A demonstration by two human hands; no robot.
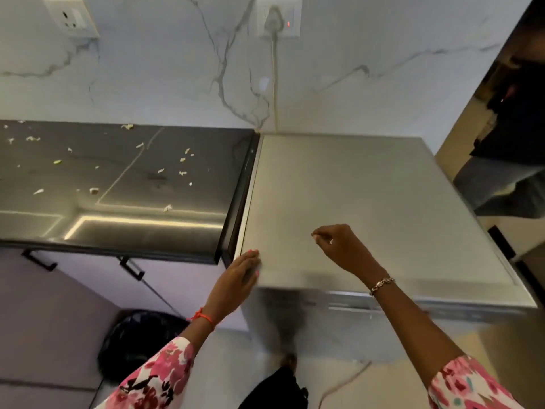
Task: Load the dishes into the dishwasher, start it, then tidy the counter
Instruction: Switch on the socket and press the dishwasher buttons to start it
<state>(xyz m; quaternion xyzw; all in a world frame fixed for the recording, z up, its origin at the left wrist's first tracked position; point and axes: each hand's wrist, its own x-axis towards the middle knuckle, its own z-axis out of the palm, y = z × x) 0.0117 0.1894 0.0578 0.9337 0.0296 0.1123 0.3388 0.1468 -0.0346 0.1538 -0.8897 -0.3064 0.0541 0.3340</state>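
The silver dishwasher (368,202) stands against the marble wall, its flat top facing me and its door shut. My left hand (239,278) rests flat on the front left corner of the top, fingers together. My right hand (339,246) hovers over the front middle of the top, fingers curled in with thumb and forefinger pinched; a small pale speck may sit at the fingertips, too small to tell. To the left lies the dark counter (118,178), scattered with several pale food scraps (182,163).
A plug and cable (274,69) run from a wall socket down behind the dishwasher. A black-lined bin (141,343) stands on the floor below the counter, beside cabinet handles (131,268). Another person (510,128) stands at the right.
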